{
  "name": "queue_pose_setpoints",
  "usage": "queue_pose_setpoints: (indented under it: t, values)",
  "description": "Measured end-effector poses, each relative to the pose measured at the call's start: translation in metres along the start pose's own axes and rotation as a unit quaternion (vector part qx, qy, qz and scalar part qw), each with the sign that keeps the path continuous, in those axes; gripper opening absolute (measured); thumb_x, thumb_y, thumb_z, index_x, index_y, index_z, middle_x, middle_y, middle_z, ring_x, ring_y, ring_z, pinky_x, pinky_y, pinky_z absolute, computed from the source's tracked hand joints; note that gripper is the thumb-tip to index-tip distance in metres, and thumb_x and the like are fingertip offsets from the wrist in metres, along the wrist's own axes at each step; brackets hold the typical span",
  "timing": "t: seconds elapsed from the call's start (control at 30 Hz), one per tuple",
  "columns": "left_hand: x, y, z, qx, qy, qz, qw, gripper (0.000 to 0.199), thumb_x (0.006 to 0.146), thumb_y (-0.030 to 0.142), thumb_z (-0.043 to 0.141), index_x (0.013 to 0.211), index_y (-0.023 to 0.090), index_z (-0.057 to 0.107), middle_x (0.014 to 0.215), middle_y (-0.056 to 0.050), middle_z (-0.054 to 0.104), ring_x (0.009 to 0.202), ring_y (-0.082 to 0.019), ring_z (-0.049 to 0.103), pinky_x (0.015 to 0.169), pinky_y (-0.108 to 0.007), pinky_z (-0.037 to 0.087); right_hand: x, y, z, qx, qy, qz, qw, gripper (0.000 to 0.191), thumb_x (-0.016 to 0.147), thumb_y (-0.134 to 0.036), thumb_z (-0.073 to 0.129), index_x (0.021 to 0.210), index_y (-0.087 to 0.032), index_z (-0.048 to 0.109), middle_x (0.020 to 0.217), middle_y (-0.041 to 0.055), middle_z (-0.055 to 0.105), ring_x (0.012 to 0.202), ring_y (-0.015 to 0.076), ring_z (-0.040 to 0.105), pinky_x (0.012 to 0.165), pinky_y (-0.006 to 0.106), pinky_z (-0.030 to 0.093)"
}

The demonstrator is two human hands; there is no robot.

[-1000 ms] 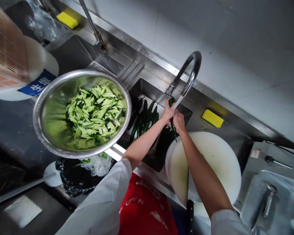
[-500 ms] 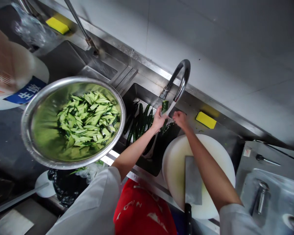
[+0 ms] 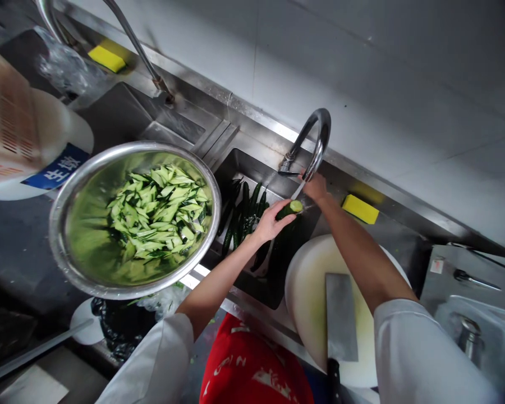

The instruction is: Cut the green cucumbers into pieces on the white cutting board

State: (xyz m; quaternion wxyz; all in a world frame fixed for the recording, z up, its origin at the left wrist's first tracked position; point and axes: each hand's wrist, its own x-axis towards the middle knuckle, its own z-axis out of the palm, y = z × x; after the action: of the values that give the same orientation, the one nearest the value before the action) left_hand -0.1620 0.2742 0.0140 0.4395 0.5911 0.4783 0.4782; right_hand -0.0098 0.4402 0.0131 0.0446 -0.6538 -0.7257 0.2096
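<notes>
My left hand [image 3: 270, 222] is wrapped round a thick green cucumber [image 3: 289, 209], its pale cut end showing, beside the stream from the curved faucet [image 3: 320, 140]. My right hand [image 3: 315, 186] is at the faucet's base, by its dark lever [image 3: 289, 173]; its fingers are partly hidden behind the spout. Several slim dark cucumbers [image 3: 246, 210] lie in the sink [image 3: 273, 292] below. Left of the sink, a big steel bowl [image 3: 79, 241] holds sliced cucumber [image 3: 160, 207].
A cleaver [image 3: 340, 317] lies on the round white cutting board [image 3: 307, 280] at the right. Yellow sponges [image 3: 360, 209] rest along the back ledge. At the left are a large white container [image 3: 67, 129] and a second sink [image 3: 118, 112].
My right hand has moved up and back to the faucet's base. The cucumber in my left hand has tilted from upright, cut end toward the right. The whole view has shifted slightly.
</notes>
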Motion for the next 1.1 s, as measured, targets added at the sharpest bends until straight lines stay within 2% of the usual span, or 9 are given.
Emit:
queue_pose_setpoints:
  t: [0.1, 0.17, 0.3, 0.43, 0.53, 0.67, 0.9, 0.97, 1.1]
  values:
    - [-0.006, 0.004, -0.009, 0.044, -0.046, 0.01, 0.998, 0.047, 0.095, 0.044, 0.053, 0.135, 0.02, 0.051, 0.129, -0.011, 0.059, 0.121, -0.025, 0.056, 0.108, -0.038, 0.042, -0.018, -0.003, -0.017, -0.09, 0.029, 0.013, 0.995, 0.035, 0.097, -0.034, 0.043, 0.109, -0.009, 0.063, 0.104, 0.0207, 0.067, 0.099, 0.0269, 0.063, 0.086, 0.036, 0.043]
    - [-0.012, 0.005, -0.013, 0.089, -0.087, 0.001, 0.992, 0.048, 0.096, 0.038, 0.051, 0.14, 0.021, 0.046, 0.128, -0.012, 0.057, 0.121, -0.025, 0.055, 0.108, -0.039, 0.042, -0.063, 0.0, -0.027, -0.081, 0.051, -0.001, 0.995, 0.038, 0.099, -0.035, 0.034, 0.11, -0.011, 0.062, 0.103, 0.0183, 0.068, 0.098, 0.0255, 0.063, 0.086, 0.034, 0.043]
    - [-0.029, 0.002, -0.008, 0.162, -0.148, -0.031, 0.975, 0.053, 0.093, 0.027, 0.054, 0.144, 0.023, 0.039, 0.124, -0.011, 0.052, 0.113, -0.024, 0.058, 0.103, -0.038, 0.047, -0.24, 0.027, -0.026, -0.047, 0.051, 0.056, 0.996, 0.039, 0.098, -0.038, 0.028, 0.11, -0.02, 0.061, 0.1, 0.0126, 0.068, 0.092, 0.0238, 0.063, 0.083, 0.033, 0.046]
    - [-0.05, 0.006, 0.017, 0.177, -0.161, -0.044, 0.97, 0.045, 0.087, 0.025, 0.064, 0.129, 0.023, 0.048, 0.115, -0.007, 0.056, 0.104, -0.022, 0.061, 0.096, -0.036, 0.051, -0.434, 0.051, 0.014, -0.063, 0.019, 0.223, 0.973, 0.039, 0.092, -0.041, 0.036, 0.121, -0.029, 0.058, 0.112, 0.014, 0.062, 0.104, 0.0316, 0.061, 0.087, 0.044, 0.049]
    - [-0.067, 0.016, 0.041, 0.198, -0.195, -0.038, 0.96, 0.032, 0.086, 0.025, 0.066, 0.116, 0.022, 0.055, 0.112, -0.006, 0.06, 0.102, -0.022, 0.062, 0.093, -0.036, 0.052, -0.51, 0.055, 0.048, -0.06, 0.029, 0.299, 0.952, 0.048, 0.088, -0.044, 0.042, 0.134, -0.035, 0.049, 0.118, 0.014, 0.057, 0.102, 0.0355, 0.062, 0.082, 0.049, 0.052]
    - [-0.091, 0.031, 0.057, 0.242, -0.218, -0.028, 0.945, 0.03, 0.09, 0.025, 0.06, 0.119, 0.023, 0.057, 0.115, -0.007, 0.062, 0.106, -0.024, 0.063, 0.093, -0.036, 0.051, -0.526, 0.062, 0.057, -0.009, 0.038, 0.309, 0.95, 0.048, 0.09, -0.041, 0.038, 0.136, -0.032, 0.048, 0.11, 0.0133, 0.057, 0.1, 0.0335, 0.062, 0.082, 0.046, 0.053]
    - [-0.124, 0.07, 0.061, 0.368, -0.264, -0.001, 0.892, 0.035, 0.097, 0.032, 0.048, 0.129, 0.023, 0.058, 0.12, -0.011, 0.063, 0.112, -0.027, 0.06, 0.1, -0.042, 0.043, -0.541, 0.117, 0.01, 0.085, 0.078, 0.251, 0.961, 0.044, 0.091, -0.036, 0.037, 0.132, -0.026, 0.049, 0.115, 0.0119, 0.06, 0.102, 0.0276, 0.062, 0.086, 0.04, 0.05]
    - [-0.134, 0.083, 0.086, 0.366, -0.291, 0.027, 0.884, 0.034, 0.098, 0.033, 0.046, 0.128, 0.025, 0.06, 0.117, -0.011, 0.065, 0.112, -0.028, 0.059, 0.101, -0.043, 0.041, -0.545, 0.141, -0.005, 0.071, 0.073, 0.246, 0.964, 0.042, 0.092, -0.036, 0.037, 0.128, -0.022, 0.052, 0.11, 0.0125, 0.063, 0.098, 0.0269, 0.063, 0.083, 0.038, 0.049]
    - [-0.16, 0.098, 0.164, 0.346, -0.341, 0.062, 0.872, 0.032, 0.098, 0.032, 0.045, 0.124, 0.028, 0.063, 0.116, -0.01, 0.064, 0.113, -0.027, 0.056, 0.104, -0.047, 0.035, -0.545, 0.177, -0.025, 0.0, -0.006, 0.215, 0.977, 0.032, 0.097, -0.032, 0.034, 0.108, -0.018, 0.06, 0.093, 0.0118, 0.068, 0.089, 0.0248, 0.066, 0.077, 0.033, 0.045]
